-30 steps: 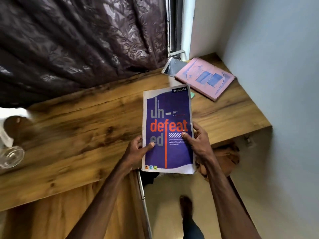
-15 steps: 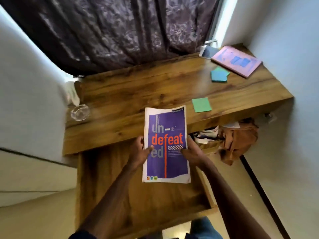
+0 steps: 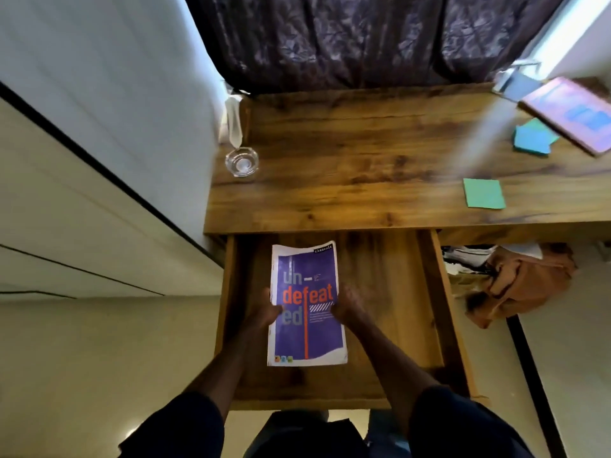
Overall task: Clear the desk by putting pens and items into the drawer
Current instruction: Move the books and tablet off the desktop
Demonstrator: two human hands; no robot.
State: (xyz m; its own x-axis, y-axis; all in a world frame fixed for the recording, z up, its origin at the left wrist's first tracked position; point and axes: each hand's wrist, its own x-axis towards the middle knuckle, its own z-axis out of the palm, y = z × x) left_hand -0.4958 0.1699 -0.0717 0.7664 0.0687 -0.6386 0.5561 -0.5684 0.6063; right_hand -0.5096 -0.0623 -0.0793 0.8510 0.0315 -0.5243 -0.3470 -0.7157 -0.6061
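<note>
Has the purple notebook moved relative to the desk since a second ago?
Yes. The purple notebook came off the desk toward the person, down into the open drawer.

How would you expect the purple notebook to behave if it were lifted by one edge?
Probably floppy: the purple notebook has a wavy top edge, and the left hand and right hand grip opposite sides. Likely light, since it looks thin. Flat, so it should slide, not roll, in the drawer.
</note>
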